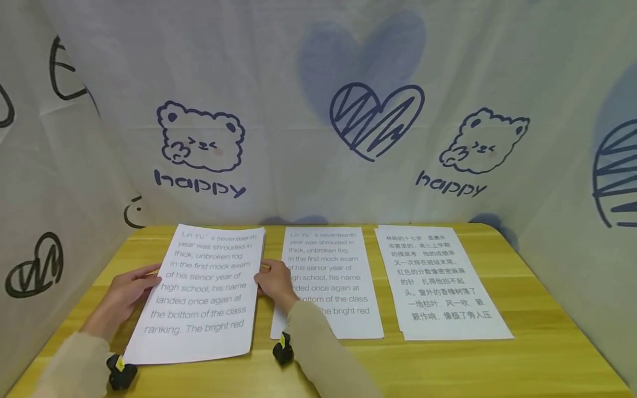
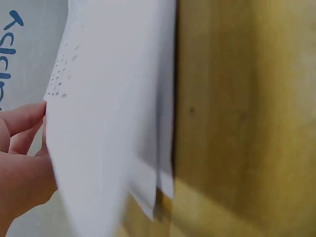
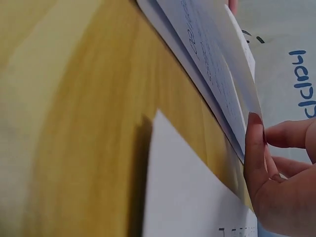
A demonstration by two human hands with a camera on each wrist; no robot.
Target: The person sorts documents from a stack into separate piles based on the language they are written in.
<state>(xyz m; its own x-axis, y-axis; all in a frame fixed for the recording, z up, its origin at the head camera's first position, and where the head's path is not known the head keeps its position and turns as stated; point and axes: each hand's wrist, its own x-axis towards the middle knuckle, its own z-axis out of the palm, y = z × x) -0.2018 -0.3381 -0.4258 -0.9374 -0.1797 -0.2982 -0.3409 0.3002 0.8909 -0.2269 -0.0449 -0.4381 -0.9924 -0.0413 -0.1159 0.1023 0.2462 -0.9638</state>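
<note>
At the left of the table, both hands hold a printed English sheet (image 1: 199, 293) by its side edges. My left hand (image 1: 119, 297) pinches the left edge; in the left wrist view its thumb and fingertips meet at the paper's border. On the opposite edge my right hand (image 1: 278, 282) pinches the sheet between thumb and fingers. The right wrist view has the held sheet (image 3: 247, 74) raised, with more paper (image 3: 197, 54) bearing writing beneath it. Close by the right forearm lies a middle English sheet (image 1: 343, 326), partly covered by that hand and sleeve.
Sheets printed in Chinese (image 1: 448, 326) lie slightly fanned at the right of the wooden table (image 1: 448, 367). A white cloth (image 1: 293, 182) with bears and hearts hangs behind and along both sides. Black wrist devices (image 1: 283, 349) sit at both cuffs.
</note>
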